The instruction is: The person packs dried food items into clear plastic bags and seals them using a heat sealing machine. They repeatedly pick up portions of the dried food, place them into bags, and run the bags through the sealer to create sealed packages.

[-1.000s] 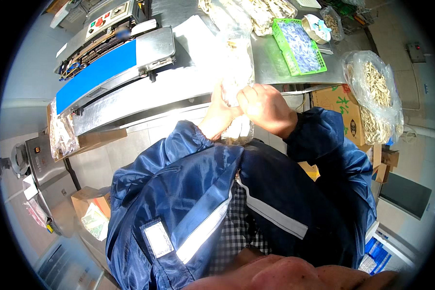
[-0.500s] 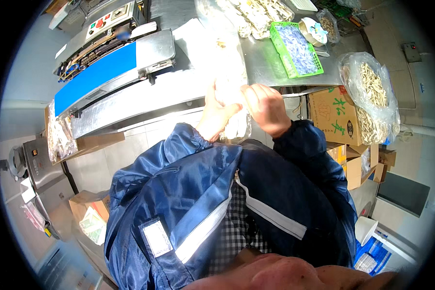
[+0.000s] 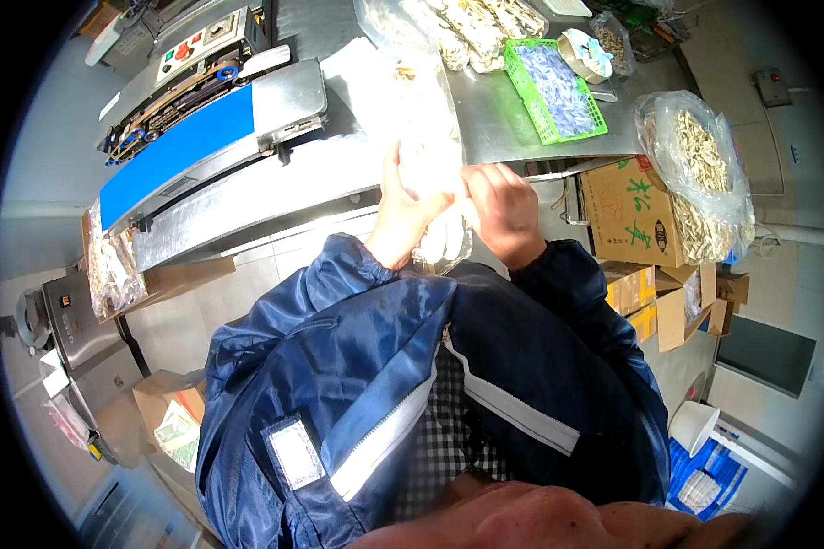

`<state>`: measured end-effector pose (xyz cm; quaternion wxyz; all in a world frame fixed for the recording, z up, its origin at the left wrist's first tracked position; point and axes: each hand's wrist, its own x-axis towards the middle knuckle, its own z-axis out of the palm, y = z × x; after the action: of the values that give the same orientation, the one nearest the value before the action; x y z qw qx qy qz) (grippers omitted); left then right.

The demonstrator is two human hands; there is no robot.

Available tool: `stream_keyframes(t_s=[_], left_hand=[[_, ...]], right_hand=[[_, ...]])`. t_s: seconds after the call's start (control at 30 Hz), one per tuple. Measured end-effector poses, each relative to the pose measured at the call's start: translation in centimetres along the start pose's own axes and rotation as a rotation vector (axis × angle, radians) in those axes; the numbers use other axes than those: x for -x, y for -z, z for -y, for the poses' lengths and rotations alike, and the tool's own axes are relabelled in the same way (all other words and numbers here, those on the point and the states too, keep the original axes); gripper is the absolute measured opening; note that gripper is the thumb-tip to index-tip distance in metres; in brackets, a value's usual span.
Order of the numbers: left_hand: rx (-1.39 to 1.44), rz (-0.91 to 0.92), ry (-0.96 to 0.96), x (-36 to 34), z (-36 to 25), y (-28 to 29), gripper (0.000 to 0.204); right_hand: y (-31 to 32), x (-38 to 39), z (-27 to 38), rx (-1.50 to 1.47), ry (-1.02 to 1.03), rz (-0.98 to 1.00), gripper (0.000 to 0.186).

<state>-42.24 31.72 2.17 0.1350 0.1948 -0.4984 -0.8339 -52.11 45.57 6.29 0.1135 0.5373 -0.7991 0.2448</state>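
Observation:
A clear plastic bag [image 3: 445, 240] with pale contents lies at the table's front edge, its lower end hanging toward me. Strong glare washes out much of it. My left hand [image 3: 405, 215] grips the bag from the left, thumb laid across it and index finger pointing away from me. On the other side my right hand [image 3: 505, 209] is closed, with thumb and curled fingers pinching the bag's right edge. Beyond my hands, clear plastic [image 3: 417, 96] stretches up the table. A pile of pale dried slices [image 3: 487, 29] lies at the back.
A band sealer with a blue belt [image 3: 178, 157] stands on the left. At the right are a green basket [image 3: 572, 137] of small packets, a tape roll [image 3: 577, 57], a cardboard box [image 3: 624, 215] and a clear bag of dried strips [image 3: 700, 156]. The metal table's edge [image 3: 275, 212] runs before me.
The whole view has shifted slightly. Both hands keep their grip on the bag, and my right hand has turned a little, its fingers now more upright.

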Motion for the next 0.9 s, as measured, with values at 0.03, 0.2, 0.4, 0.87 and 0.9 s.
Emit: stream_keyframes(t_s=[0.03,0.2,0.4,0.87,0.9], left_hand=[[0.022,-0.005,-0.001,0.1,0.0,0.1,0.105],[0.120,0.002,0.030,0.7,-0.7,0.5,0.108],[-0.022,0.030,0.120,1.9,-0.1,1.8,0.116],[0.157,0.213,0.374,4.2,-0.1,3.4,0.101],[0.073,0.285,0.225,3.8,-0.2,3.4,0.107]], right_hand=[[-0.2,0.5,-0.2,-0.022,0.003,0.016,0.025],[0.1,0.4,-0.3,-0.036,0.170,0.020,0.024],[1.7,-0.2,-0.8,-0.203,0.255,0.148,0.027],[2.1,1.7,1.3,-0.314,0.129,0.258,0.011],[2.0,1.7,1.4,-0.283,0.136,0.209,0.011]])
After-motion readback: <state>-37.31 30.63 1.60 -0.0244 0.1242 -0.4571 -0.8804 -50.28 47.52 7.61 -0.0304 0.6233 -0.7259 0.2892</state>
